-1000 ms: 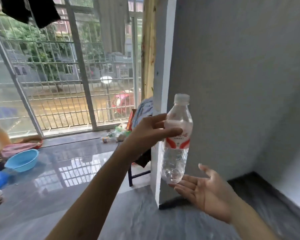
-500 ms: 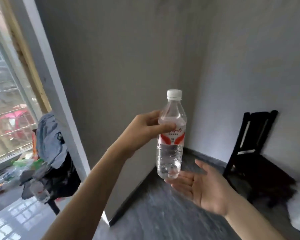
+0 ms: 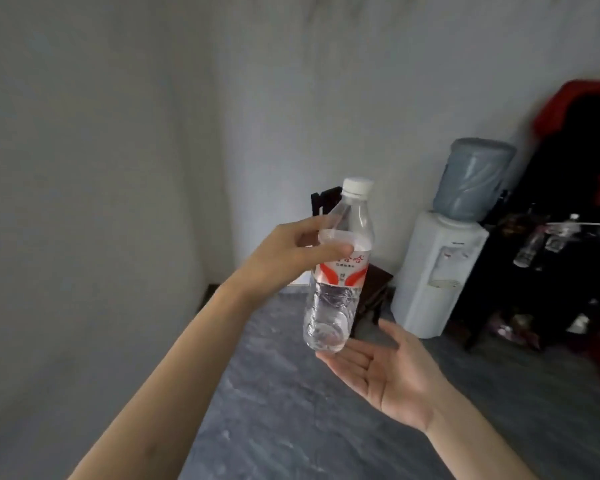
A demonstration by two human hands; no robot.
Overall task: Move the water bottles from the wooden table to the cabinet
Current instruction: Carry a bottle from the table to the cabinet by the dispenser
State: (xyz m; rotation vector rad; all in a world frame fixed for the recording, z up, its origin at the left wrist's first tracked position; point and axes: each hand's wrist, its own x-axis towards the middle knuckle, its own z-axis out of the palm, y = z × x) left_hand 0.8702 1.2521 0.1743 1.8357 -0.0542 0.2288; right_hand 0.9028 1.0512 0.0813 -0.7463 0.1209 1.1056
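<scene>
Above open right hand (image 3: 392, 375), water bottle (image 3: 336, 271) upright, left hand (image 3: 284, 258) grip pinching its label

Clear glossy plastic bottle (image 3: 338, 268) — matt cap (image 3: 357, 187)

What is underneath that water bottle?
Under the water bottle, gripped by the left hand, the right hand lies open, palm up. Whether its fingertips touch the base cannot be told.

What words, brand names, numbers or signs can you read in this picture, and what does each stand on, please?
Water bottle label: large red characters and a smaller line below them, partly hidden by the left hand, too blurred to read.
Water dispenser front: faint marks, too small to read.
No other text is legible.
</scene>
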